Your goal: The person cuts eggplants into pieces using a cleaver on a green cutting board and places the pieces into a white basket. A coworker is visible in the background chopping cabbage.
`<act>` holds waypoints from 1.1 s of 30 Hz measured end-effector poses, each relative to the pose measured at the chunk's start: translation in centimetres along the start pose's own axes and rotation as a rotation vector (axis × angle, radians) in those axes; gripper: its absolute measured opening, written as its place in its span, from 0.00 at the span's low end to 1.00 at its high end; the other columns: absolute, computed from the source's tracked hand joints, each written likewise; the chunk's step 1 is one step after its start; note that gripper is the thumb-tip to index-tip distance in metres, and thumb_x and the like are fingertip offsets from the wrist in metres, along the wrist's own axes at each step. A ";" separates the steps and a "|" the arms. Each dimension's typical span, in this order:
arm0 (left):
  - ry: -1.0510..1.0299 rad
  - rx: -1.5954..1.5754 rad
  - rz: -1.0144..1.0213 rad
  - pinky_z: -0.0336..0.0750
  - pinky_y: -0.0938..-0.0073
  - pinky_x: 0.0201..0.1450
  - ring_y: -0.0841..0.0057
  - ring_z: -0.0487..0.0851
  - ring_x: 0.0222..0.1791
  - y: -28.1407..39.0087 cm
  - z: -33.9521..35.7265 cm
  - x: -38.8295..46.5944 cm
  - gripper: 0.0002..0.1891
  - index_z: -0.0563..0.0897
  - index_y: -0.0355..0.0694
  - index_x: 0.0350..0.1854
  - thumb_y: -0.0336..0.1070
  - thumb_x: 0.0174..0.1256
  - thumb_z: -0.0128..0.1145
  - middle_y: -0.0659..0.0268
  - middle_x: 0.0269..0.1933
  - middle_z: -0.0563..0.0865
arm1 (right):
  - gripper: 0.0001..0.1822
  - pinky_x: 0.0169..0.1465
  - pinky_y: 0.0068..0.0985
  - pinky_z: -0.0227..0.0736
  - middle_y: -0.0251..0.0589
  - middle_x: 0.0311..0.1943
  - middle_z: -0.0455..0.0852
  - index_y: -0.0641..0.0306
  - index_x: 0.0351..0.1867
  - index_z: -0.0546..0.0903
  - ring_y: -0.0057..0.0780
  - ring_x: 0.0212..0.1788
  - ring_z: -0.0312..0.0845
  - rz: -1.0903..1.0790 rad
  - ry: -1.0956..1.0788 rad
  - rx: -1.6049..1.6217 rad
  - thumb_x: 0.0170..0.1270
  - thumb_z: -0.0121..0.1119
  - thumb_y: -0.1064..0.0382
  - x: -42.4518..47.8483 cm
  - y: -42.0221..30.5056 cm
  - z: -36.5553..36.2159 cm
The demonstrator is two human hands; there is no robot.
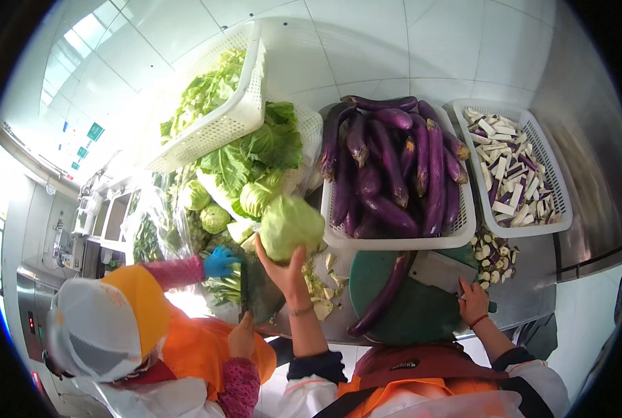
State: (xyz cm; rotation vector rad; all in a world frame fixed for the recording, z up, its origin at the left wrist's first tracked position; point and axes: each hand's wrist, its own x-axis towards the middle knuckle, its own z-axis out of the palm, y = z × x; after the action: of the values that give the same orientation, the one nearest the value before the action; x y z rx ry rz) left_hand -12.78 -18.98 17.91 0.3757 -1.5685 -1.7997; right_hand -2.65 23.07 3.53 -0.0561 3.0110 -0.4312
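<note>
My left hand is raised with a pale green head of cabbage, slightly blurred, resting against its spread fingers and palm. My right hand grips the handle of a broad kitchen knife, whose blade lies flat over a round green cutting board. Left of the blade, a whole long eggplant lies across the board, its lower end at the board's near edge. Behind the board stands a white plastic basket heaped with whole eggplants.
On the right, a white basket contains cut eggplant strips; trimmed eggplant ends lie below it. Leafy greens fill a tilted basket. At left a co-worker, one hand blue-gloved, cuts greens.
</note>
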 end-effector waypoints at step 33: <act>-0.149 1.496 0.102 0.68 0.48 0.59 0.52 0.65 0.66 -15.0 -2.2 5.7 0.53 0.61 0.54 0.72 0.56 0.39 0.74 0.49 0.65 0.67 | 0.36 0.52 0.40 0.72 0.46 0.45 0.74 0.48 0.65 0.72 0.47 0.51 0.72 0.109 -0.207 -0.085 0.50 0.69 0.63 2.4 -3.2 -1.1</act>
State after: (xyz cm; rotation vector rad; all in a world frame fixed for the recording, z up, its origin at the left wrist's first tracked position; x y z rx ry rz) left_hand -20.17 -24.29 4.54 0.7801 -2.7173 -0.2558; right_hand -5.07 20.24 5.28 0.0531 2.8102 -0.2689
